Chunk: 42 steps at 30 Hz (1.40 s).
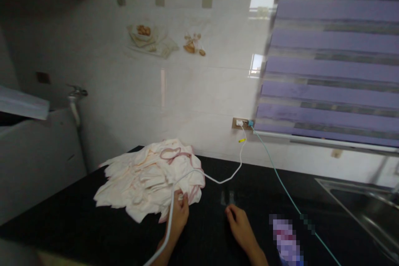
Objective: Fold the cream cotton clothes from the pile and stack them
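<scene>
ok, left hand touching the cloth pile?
Touching. The head view shows the left hand with its fingers curled onto the near edge of the pale cloth pile on the black counter; no gap shows.

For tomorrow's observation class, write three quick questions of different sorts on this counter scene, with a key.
1. True or false: the left hand touches the cloth.
2. Which cable crosses the cloth? A white B teal
3. What does the right hand rest on?

Key: 1 true. 2 A. 3 The bare black counter, holding nothing; the pixelated patch lies to its right. Both cables run to the wall socket.
</scene>
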Available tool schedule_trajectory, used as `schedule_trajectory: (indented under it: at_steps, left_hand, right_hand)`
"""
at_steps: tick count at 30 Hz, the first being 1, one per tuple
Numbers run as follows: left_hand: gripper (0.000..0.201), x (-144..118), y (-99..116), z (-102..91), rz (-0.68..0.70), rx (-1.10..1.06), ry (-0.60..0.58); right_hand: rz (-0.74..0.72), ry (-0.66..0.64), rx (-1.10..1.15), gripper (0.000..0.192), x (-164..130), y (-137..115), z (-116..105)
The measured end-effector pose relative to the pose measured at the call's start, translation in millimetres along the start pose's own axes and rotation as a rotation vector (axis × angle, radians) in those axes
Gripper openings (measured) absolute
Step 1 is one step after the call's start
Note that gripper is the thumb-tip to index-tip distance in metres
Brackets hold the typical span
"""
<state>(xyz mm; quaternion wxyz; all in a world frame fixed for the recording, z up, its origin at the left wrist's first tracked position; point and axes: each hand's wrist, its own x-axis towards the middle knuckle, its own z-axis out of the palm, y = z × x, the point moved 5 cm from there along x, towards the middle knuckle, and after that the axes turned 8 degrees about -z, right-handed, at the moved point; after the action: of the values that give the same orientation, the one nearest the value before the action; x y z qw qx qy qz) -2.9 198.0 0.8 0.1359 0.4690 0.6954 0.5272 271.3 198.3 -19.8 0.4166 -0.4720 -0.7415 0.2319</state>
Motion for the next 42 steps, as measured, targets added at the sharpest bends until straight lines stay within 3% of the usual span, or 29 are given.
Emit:
schedule_trajectory:
  at_steps: [5, 9, 12, 19, 23, 26, 28, 30, 32, 34, 36, 38, 42]
  left_hand:
    - [0.026, -42, 22, 27.4, 0.324, 0.030, -0.393]
    - [0.021, -80, 32, 47.3, 0.607, 0.224, -0.660]
    - [0.019, -96, 35, 50.4, 0.770, 0.389, -0.724]
    - [0.016, -105, 41, 47.8, 0.910, 0.572, -0.780]
    - [0.012, -109, 41, 51.1, 0.983, 0.489, -0.762]
    - [0.020, -105, 41, 48.5, 0.919, 0.322, -0.671]
    - [0.022, -95, 42, 41.1, 0.861, 0.191, -0.517]
    - [0.017, -80, 43, 29.9, 0.818, 0.101, -0.288]
    - [0.019, -62, 40, 19.4, 0.759, 0.083, -0.063]
    - [0.023, -45, 34, 13.8, 0.659, 0.122, 0.065]
    - [0.028, -32, 27, 12.9, 0.565, 0.179, 0.084]
    - [0.032, -31, 24, 15.4, 0.556, 0.253, 0.032]
    - [0.036, -42, 27, 20.8, 0.608, 0.421, -0.087]
  right_hand:
    - [0.011, 0.026, 0.194, 0.059, 0, -3, 6]
    - [0.106, -0.079, 0.622, 0.076, 5, 0, 26]
    - [0.210, -0.171, 0.773, 0.083, 4, 2, 37]
    - [0.256, -0.156, 0.714, 0.087, -3, -4, 36]
    - [0.249, -0.141, 0.691, 0.083, -4, -5, 42]
    - [0.277, -0.025, 0.608, 0.082, -4, 1, 40]
    - [0.265, 0.052, 0.533, 0.081, -4, 4, 37]
    - [0.221, 0.101, 0.478, 0.077, -5, 4, 33]
    - [0.175, 0.139, 0.451, 0.071, -5, 2, 29]
    - [0.131, 0.170, 0.440, 0.064, -2, 0, 24]
    - [0.097, 0.208, 0.439, 0.056, 3, 0, 16]
    - [0.086, 0.294, 0.438, 0.052, 8, 5, 3]
    - [0.211, 0.692, 0.393, 0.061, 0, 39, -36]
